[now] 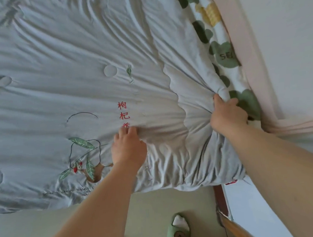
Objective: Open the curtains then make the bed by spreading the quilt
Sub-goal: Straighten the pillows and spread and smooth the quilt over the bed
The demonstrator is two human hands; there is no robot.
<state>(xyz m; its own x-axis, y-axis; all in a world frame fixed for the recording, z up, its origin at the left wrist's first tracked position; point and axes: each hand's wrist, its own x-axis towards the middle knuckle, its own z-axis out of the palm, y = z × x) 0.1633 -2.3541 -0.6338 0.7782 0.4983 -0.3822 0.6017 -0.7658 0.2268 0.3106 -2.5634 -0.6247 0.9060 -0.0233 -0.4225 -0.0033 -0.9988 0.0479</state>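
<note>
Below me, the pale quilt (66, 59) lies spread and wrinkled beside a leaf-print sheet (221, 48) and pink padding (245, 58), a green slipper (179, 230) on the floor (153, 206) nearby. My right hand (227, 114) clenches a bunch of its edge; my left hand (128, 149) seems to pinch a fold, though blur hides those fingertips.

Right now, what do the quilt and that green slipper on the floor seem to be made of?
The quilt looks like soft matte padded cotton: fine creases, puffing where the right hand bunches it, stitched embroidery. The slipper looks like smooth moulded foam or rubber; hard to confirm.
</note>
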